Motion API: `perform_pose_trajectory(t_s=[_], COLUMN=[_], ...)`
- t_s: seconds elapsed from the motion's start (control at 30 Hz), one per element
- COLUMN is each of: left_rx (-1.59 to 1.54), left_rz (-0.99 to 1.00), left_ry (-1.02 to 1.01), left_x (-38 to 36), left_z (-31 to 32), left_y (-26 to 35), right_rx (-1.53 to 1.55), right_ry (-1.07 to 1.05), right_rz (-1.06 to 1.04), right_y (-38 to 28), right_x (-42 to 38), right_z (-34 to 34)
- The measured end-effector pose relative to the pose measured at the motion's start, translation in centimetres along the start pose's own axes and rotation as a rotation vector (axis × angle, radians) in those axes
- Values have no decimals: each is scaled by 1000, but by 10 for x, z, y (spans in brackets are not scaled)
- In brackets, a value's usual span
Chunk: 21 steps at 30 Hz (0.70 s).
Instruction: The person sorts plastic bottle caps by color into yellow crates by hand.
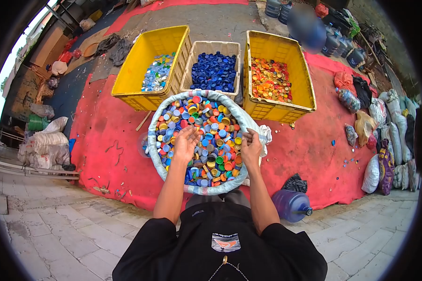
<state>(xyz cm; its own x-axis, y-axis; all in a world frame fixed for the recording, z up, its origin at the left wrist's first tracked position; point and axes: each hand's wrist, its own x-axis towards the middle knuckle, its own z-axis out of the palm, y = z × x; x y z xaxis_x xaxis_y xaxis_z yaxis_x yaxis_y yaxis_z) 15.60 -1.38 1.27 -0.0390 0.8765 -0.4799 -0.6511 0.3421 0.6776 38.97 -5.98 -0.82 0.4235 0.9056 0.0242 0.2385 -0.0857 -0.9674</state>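
In front of me stands a wide round sack (155, 125) with a rolled pale rim, full of mixed coloured bottle caps (211, 126). My left hand (186, 143) is over the left part of the caps, palm partly turned up and fingers stretched out. No cap can be seen in its grip. At the right side of the sack, close to the rim, is my right hand (252, 149). Its fingers are bent together near the thumb; whatever is between them, if anything, is hidden.
Beyond the sack are a yellow crate (126, 70) with white, blue and green caps, a pale crate (215, 46) with dark blue caps, and another yellow crate (276, 110) with orange and red caps. A water jug (290, 206) lies right. Filled bags (371, 174) line the right.
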Motion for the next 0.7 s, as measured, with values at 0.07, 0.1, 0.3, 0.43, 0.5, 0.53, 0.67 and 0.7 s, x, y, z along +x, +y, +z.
perform_pose_trajectory(t_s=[0.07, 0.1, 0.3, 0.43, 0.5, 0.53, 0.67, 0.7], left_rx=[29, 44, 172, 181, 172, 179, 158, 177], left_rz=[-18, -29, 16, 75, 92, 79, 15, 8], left_ry=[10, 12, 32, 85, 101, 103, 150, 137], left_x=[-20, -29, -64, -75, -80, -82, -90, -90], left_z=[-17, -24, -65, -86, -98, -102, -107, -108], left_y=[-3, -6, -7, 9, 12, 13, 11, 9], right_rx=[-161, -262, -667, -831, -864, -893, -978, -985], right_ry=[-103, -144, -472, -547, -549, -551, -571, -574], right_rz=[-202, -336, -573, -544, -584, -601, -647, -650], right_y=[1, 7, -13, -14, -11, -4, 8, 5], right_x=[-12, -15, -1, 5, 4, 4, 6, 5], right_z=[13, 20, 61, 73, 76, 79, 85, 85])
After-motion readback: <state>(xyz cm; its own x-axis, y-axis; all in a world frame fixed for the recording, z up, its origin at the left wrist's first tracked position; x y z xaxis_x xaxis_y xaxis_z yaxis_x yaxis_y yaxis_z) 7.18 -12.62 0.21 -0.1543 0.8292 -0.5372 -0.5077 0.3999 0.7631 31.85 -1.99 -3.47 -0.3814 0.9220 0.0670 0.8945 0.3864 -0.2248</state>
